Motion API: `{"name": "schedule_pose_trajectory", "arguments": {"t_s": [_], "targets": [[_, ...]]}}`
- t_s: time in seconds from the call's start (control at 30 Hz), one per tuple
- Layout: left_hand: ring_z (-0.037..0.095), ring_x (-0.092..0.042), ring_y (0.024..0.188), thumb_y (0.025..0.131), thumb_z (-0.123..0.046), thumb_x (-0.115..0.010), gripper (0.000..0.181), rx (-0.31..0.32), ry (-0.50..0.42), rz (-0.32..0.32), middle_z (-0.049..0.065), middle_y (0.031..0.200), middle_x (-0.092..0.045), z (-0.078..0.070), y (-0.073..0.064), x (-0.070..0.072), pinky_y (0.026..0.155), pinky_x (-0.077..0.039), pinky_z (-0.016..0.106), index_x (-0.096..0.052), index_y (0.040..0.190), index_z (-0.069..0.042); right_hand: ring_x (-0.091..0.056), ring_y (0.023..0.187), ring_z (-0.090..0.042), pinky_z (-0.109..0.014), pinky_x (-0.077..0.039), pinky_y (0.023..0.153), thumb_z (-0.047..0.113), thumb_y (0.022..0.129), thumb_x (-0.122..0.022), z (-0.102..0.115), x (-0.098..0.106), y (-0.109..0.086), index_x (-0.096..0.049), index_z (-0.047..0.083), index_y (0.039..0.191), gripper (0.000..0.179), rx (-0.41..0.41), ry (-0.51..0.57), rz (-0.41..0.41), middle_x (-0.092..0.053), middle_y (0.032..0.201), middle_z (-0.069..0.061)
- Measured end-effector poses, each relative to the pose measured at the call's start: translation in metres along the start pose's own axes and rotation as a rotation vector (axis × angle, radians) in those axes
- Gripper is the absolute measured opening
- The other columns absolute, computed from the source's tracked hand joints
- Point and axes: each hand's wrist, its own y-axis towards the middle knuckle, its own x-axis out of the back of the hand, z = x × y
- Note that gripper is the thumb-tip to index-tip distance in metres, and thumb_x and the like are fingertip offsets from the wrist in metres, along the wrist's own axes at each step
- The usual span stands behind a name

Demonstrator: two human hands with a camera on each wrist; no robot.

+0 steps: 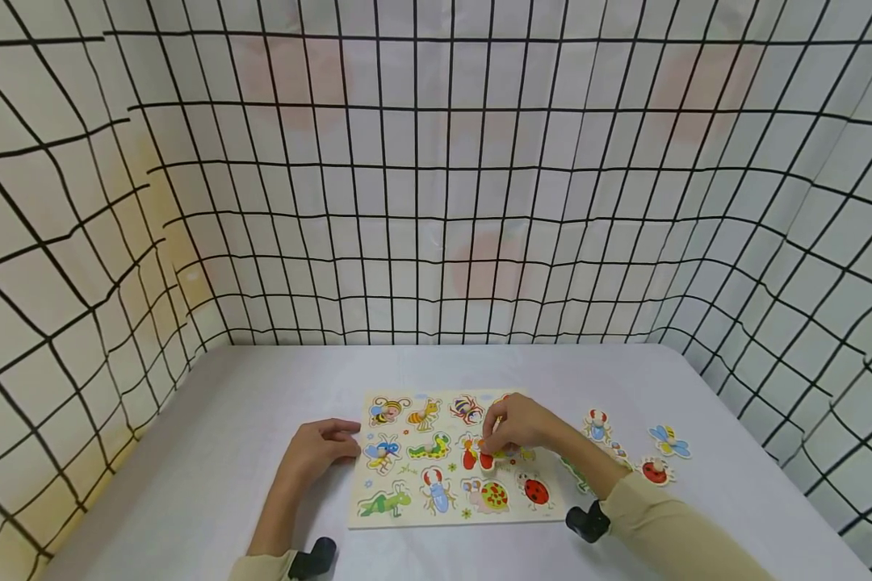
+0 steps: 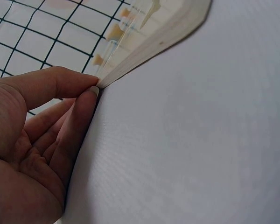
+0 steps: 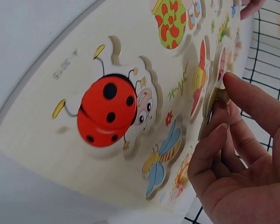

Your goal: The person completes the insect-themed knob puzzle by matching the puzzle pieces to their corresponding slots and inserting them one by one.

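Observation:
A wooden insect puzzle board (image 1: 407,520) lies flat on the white table. My left hand (image 1: 318,452) touches its left edge with thumb and fingertips; the left wrist view shows these fingertips (image 2: 91,84) against the edge. Over the board's right half, my right hand (image 1: 519,424) pinches a knobbed red butterfly piece (image 1: 469,457) just above a printed butterfly recess (image 3: 199,81). The piece is tilted and its face is partly hidden by the fingers. The ladybug recess (image 3: 107,112) holds no piece. Knobbed bee (image 1: 386,411) and caterpillar (image 1: 430,446) pieces sit in the board.
Right of the board lie several loose pieces: a blue beetle (image 1: 597,425), a blue-winged insect (image 1: 669,441), a ladybug (image 1: 656,470) and a green one (image 1: 576,476), partly under my right forearm. A black wire grid (image 1: 446,218) before white cloth surrounds the table's back and sides.

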Motion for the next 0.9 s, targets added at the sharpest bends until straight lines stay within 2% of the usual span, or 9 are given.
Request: {"name": "schedule_pose_trajectory", "arguments": {"t_s": [0.33,0.53,0.9], "targets": [[0.019,-0.064,0.071,0.082,-0.007,-0.077,0.032,-0.003,-0.001,-0.006,0.003,0.078,-0.072,0.000,0.000,-0.002,0.075,-0.055,0.031,-0.076,0.113,-0.005,-0.053,0.056,-0.013,-0.028,-0.045,0.053,0.015,0.075,-0.086,0.008,-0.012,0.006,-0.072,0.011,0.076,0.014,0.046,-0.004,-0.042,-0.064,0.064,0.003],[0.018,-0.064,0.070,0.082,-0.007,-0.077,0.031,-0.020,-0.003,-0.004,0.003,0.078,-0.072,0.000,-0.002,-0.001,0.075,-0.055,0.031,-0.076,0.113,-0.004,-0.054,0.055,-0.011,-0.024,-0.042,0.052,0.018,0.074,-0.086,0.012,-0.018,0.007,-0.071,0.015,0.073,0.016,0.028,-0.068,-0.079,-0.061,0.065,0.003],[0.019,-0.064,0.070,0.081,-0.007,-0.078,0.033,-0.022,-0.005,-0.008,0.003,0.077,-0.071,0.002,0.000,-0.002,0.076,-0.056,0.032,-0.076,0.113,-0.005,-0.053,0.057,-0.012,-0.024,-0.041,0.053,0.018,0.075,-0.087,0.013,-0.022,0.012,-0.069,0.016,0.074,0.018,0.000,-0.078,-0.115,-0.060,0.065,0.003]]}}
